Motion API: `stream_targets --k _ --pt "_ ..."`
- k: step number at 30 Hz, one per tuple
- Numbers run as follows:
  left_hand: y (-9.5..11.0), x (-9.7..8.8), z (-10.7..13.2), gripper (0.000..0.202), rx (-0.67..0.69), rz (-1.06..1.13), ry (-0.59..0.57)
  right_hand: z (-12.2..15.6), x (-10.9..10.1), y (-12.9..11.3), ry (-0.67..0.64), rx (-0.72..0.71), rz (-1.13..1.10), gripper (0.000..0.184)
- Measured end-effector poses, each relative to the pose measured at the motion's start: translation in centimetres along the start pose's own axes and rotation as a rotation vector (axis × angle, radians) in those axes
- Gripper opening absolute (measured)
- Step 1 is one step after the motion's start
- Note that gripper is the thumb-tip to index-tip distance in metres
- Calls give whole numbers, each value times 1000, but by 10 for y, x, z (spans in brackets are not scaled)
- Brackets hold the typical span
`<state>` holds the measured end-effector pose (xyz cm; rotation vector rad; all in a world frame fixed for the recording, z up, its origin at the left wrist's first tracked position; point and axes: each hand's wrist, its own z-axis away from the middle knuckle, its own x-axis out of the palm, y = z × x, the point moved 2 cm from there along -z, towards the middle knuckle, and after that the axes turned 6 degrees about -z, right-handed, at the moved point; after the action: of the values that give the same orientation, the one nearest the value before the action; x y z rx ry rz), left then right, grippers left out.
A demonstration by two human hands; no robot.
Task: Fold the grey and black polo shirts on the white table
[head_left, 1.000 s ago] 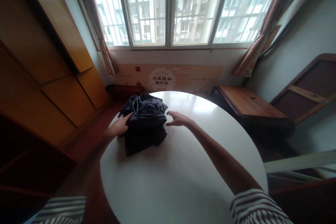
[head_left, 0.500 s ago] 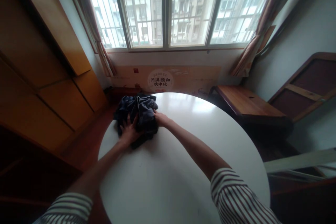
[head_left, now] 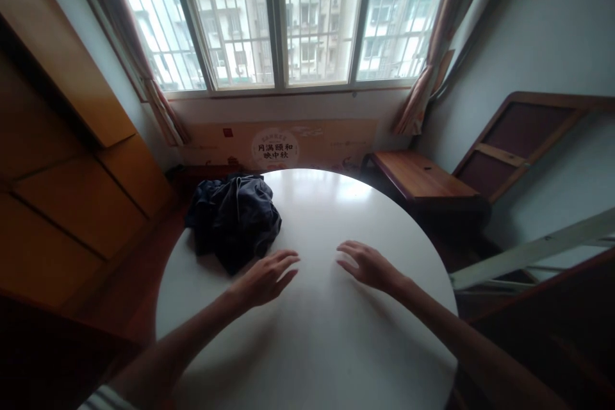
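A crumpled dark navy garment (head_left: 234,220) lies bunched at the far left of the round white table (head_left: 312,346). My left hand (head_left: 264,278) hovers over the tabletop just right of the garment's near edge, fingers stretched out and empty. My right hand (head_left: 369,265) is a little further right above the middle of the table, also spread flat and holding nothing. Neither hand touches the cloth.
A wooden cabinet (head_left: 72,173) runs along the left wall. A low wooden bench (head_left: 420,179) and a leaning wooden frame (head_left: 528,141) stand at the right. Behind the table, a printed cardboard panel (head_left: 276,144) sits under the barred window (head_left: 283,13). A pale bar (head_left: 533,250) crosses at right.
Both hands have let go of the dark garment and pulled back toward me over the table. The garment stays bunched at the far left. The view has shifted right.
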<state>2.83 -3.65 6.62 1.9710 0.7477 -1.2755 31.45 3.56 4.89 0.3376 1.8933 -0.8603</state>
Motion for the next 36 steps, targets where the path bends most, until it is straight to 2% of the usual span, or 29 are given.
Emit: stream_targets --k 2,5,8,12,18,23,31,33,35,36 --pt "-3 24 -14 60 -52 11 -142 25 1 9 19 33 43 51" --pt "-22 46 -30 88 -193 -2 -247 39 8 18 -54 118 97 89" --pt "-38 48 -33 102 -174 -9 -292 33 15 21 -153 134 109 108" --pt "-41 43 -29 111 -107 -4 -336 20 19 20 -194 94 98 116" --pt "-37 43 -26 119 -110 -18 -349 19 21 22 -181 92 109 115" --pt "-36 47 -19 117 -99 -44 -339 21 24 26 -138 61 108 114" --pt "-34 46 -20 115 -109 -39 -330 19 21 23 -171 90 102 110" --pt "-32 47 -21 113 -100 -51 -297 19 19 21 -160 88 93 108" --pt "-28 48 -22 97 -67 -68 -207 20 18 18 -107 75 67 95" --pt "-26 48 -21 77 -39 -72 -147 20 17 16 -49 68 43 78"
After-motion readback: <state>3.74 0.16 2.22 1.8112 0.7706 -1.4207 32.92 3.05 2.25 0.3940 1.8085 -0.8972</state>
